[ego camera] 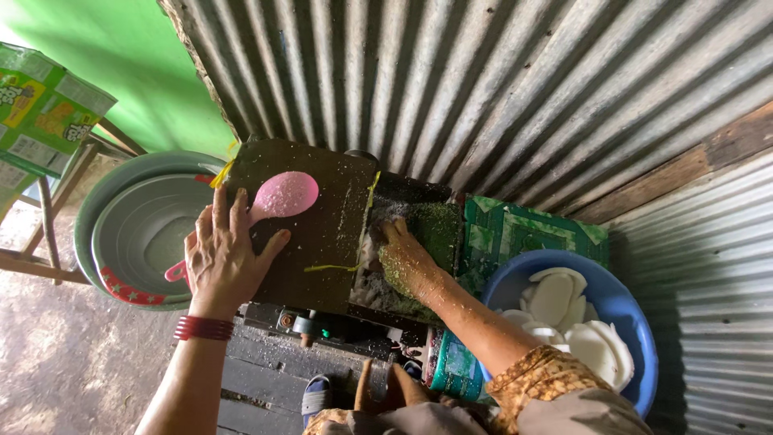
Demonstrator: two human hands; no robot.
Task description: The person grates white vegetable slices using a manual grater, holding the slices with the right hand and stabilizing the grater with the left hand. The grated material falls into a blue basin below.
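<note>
The left hand (224, 258) lies flat, fingers spread, on the dark metal machine cover (322, 234), touching the pink plastic ladle (282, 196). Right of the cover's edge, the right hand (407, 262) presses into the green-coated hopper (427, 234); finger state cannot be told.

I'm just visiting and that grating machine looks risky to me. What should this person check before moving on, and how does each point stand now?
1. Left hand braced flat on the machine's dark cover: ok.
2. Right hand clear of the grating opening: not ok, it is pressed in, coated with green shreds.
3. Machine stopped: cannot tell.
4. Pink spoon secure on the cover: ok.
5. White pieces in the blue basin: ok.
</note>
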